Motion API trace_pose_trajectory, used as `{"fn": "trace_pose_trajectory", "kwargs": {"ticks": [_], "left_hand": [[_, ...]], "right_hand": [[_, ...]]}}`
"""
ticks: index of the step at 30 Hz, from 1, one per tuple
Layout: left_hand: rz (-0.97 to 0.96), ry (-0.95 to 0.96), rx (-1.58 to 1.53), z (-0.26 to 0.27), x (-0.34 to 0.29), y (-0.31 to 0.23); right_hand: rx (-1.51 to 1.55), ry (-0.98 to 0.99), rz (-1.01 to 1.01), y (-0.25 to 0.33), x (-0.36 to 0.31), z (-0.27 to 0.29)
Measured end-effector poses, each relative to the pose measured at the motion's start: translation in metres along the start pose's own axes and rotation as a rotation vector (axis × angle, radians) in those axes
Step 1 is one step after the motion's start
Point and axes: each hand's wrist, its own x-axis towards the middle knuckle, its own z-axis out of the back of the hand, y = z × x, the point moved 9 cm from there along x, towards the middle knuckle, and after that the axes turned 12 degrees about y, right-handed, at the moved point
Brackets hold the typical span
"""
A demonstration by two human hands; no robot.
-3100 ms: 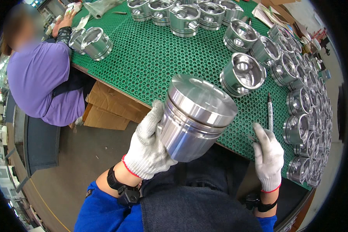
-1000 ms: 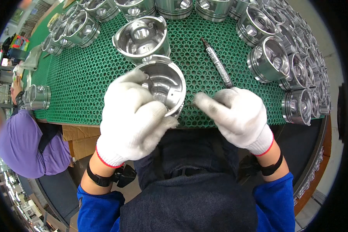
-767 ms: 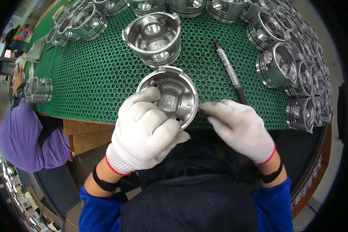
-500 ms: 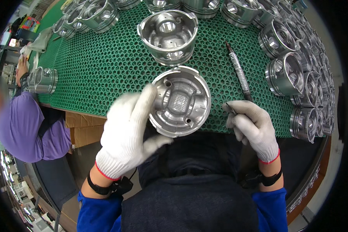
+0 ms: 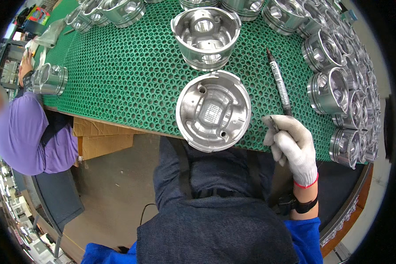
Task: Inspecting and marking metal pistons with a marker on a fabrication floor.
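Silver piston (image 5: 213,112), open end facing the camera, long axis along the view — right hand (image 5: 290,147) apart, fingers curled, pinching a dark sliver (image 5: 275,125) — left hand out of view

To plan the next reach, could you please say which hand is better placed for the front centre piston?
Probably the right hand, near that piston though apparently pinching something small; the left hand isn't visible.

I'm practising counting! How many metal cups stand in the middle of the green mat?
2: the front cup by the near edge, the rear cup just behind it. More cups towards the sides are partly hidden.
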Motion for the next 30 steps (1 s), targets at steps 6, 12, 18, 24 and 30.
{"fn": "trace_pose_trajectory", "kwargs": {"ticks": [6, 12, 18, 24, 30], "left_hand": [[-0.008, 0.035, -0.027, -0.026, -0.005, 0.005], [-0.009, 0.091, -0.020, -0.041, -0.008, 0.012], [-0.002, 0.134, -0.007, -0.052, -0.008, 0.022], [0.003, 0.163, -0.011, -0.069, -0.013, 0.029], [-0.001, 0.188, -0.015, -0.082, -0.013, 0.036]], "right_hand": [[0.020, -0.016, -0.013, -0.003, -0.002, 0.000], [0.011, -0.031, -0.008, -0.001, -0.001, -0.002], [0.028, -0.016, 0.006, -0.003, -0.002, -0.001], [0.021, -0.026, 0.028, -0.003, -0.002, 0.000], [0.023, -0.039, 0.047, -0.003, -0.004, -0.001]]}}
